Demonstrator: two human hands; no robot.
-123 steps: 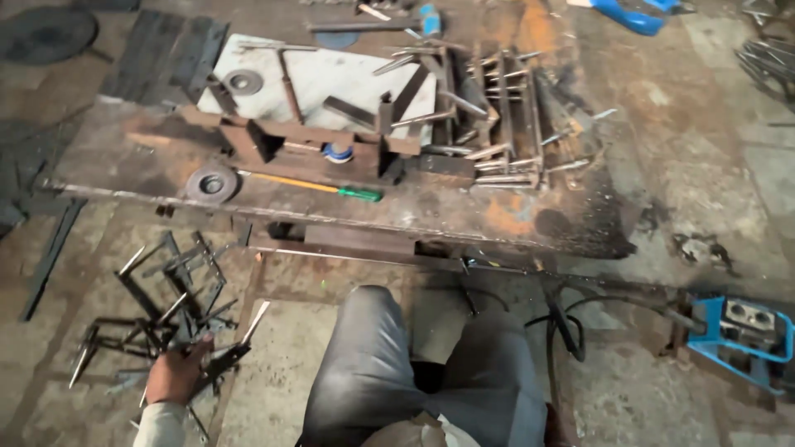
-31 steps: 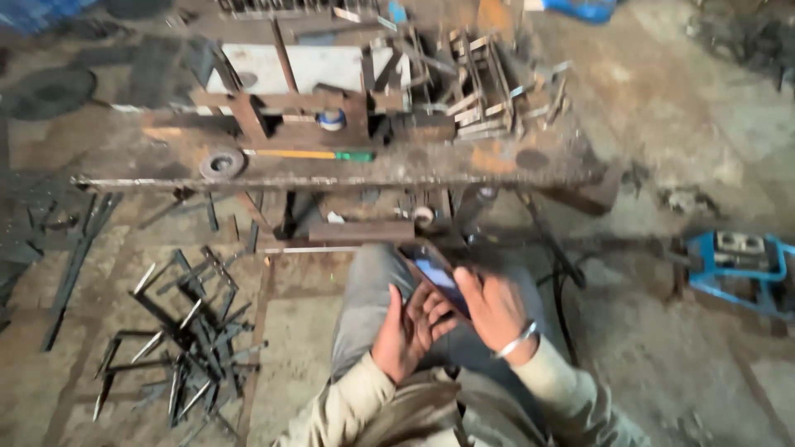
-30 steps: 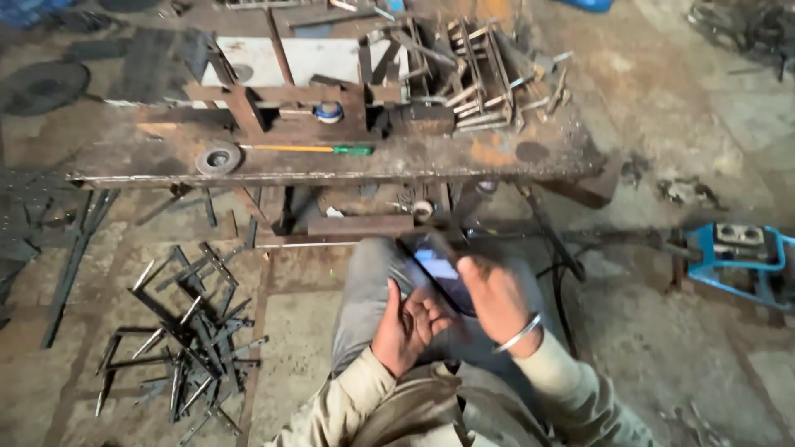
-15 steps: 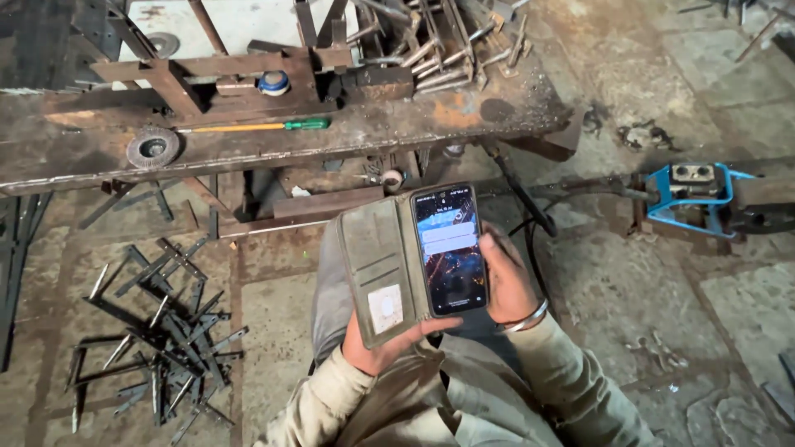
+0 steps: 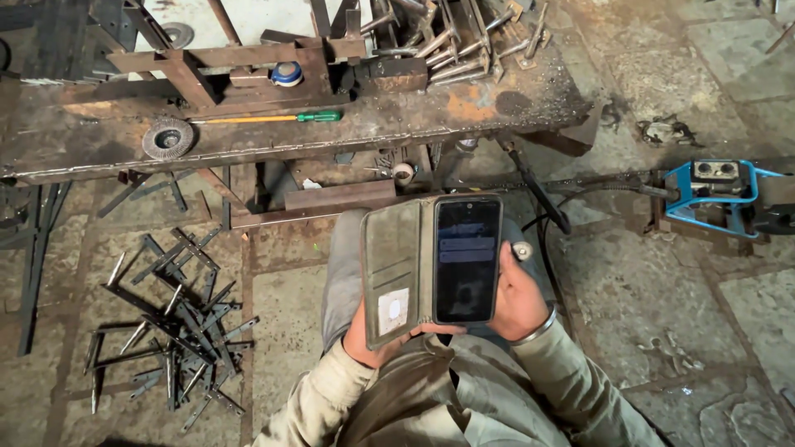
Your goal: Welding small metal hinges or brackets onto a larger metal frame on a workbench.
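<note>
I sit over my grey-trousered lap and hold a black phone in an open grey flip case in front of me. My left hand grips the lower edge of the case flap from below. Around the phone's right side wraps my right hand, which wears a metal bangle on the wrist. The screen is dark with a few dim bands on it.
A rusty steel workbench stands ahead with a welded frame, a green-handled screwdriver, a flap disc and a pile of metal pieces. Welded rod pieces lie on the stone floor at left. A blue machine sits at right.
My left hand left the metal pieces on the floor and both hands brought up a phone; the case opened flat and the lit screen has gone dark.
</note>
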